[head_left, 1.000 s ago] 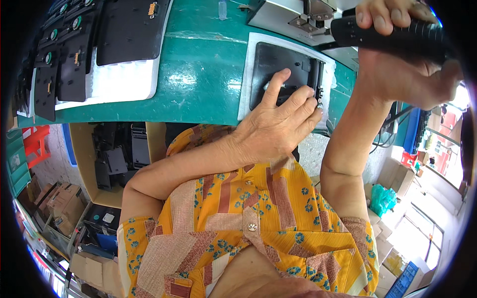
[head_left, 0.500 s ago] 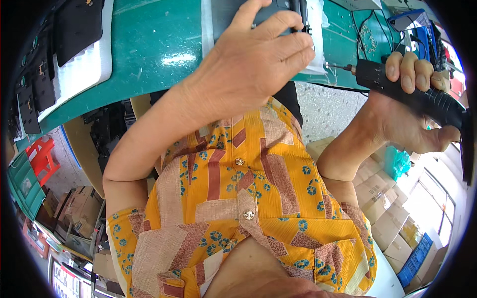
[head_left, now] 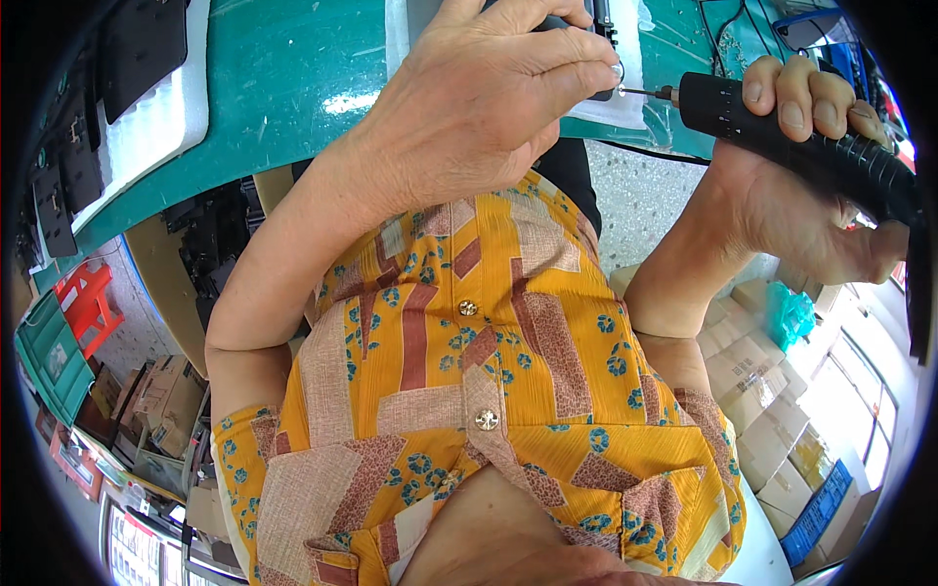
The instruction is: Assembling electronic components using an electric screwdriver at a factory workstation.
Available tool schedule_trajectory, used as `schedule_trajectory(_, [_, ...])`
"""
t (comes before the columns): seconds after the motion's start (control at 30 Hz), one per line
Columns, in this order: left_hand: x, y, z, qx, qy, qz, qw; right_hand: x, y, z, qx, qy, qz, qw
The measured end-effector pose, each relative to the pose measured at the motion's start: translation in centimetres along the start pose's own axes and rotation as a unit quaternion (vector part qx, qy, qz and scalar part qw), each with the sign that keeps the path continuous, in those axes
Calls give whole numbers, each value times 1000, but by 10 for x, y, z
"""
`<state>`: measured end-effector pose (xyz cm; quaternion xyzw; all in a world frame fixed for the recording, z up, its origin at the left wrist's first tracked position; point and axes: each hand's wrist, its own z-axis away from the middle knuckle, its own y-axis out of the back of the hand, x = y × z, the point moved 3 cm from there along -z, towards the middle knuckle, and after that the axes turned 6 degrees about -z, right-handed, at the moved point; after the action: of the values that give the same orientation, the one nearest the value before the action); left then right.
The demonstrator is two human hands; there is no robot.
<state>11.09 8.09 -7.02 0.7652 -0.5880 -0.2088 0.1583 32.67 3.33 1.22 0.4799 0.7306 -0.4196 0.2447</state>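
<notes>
In my right hand [head_left: 801,166] is a black electric screwdriver [head_left: 752,122], with the fingers wrapped round its body. Its thin bit points left and reaches the right edge of a black plastic part [head_left: 604,34]. My left hand [head_left: 498,98] lies over that part, fingers bent and closed against its right edge, close to the bit tip. The thumb and much of the part are hidden beneath the hand. Whether a small screw sits at the bit tip, I cannot tell. Under the part lies a white foam sheet [head_left: 625,109] on the green table [head_left: 293,93].
More black panels [head_left: 142,54] rest on white foam [head_left: 181,117] at the table's left. Dark cables [head_left: 723,39] and loose small screws lie at the back right. Cardboard boxes [head_left: 747,376] and a teal plastic bag [head_left: 789,314] stand below right; a red stool [head_left: 88,305] is at left.
The screwdriver has moved left and slightly up, bringing its bit to the part's edge. My left hand has shifted a little, its fingers curling closer together near the bit.
</notes>
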Motion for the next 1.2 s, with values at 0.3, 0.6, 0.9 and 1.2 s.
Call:
schedule_trajectory(0.3, [-1,-10,4,-5,11,0,1000,3,0,-4,-13,-4,2,1000])
schedule_trajectory(0.6, [3,-1,-3,-27,32,20,999,1,-10,-3,-26,-7,4,1000])
schedule_trajectory(0.9, [-2,22,-19,-118,264,314,904,3,-21,1,-69,7,57,996])
schedule_trajectory(1.2, [-1,15,-11,-103,252,324,906,14,-42,1,-190,32,142,971])
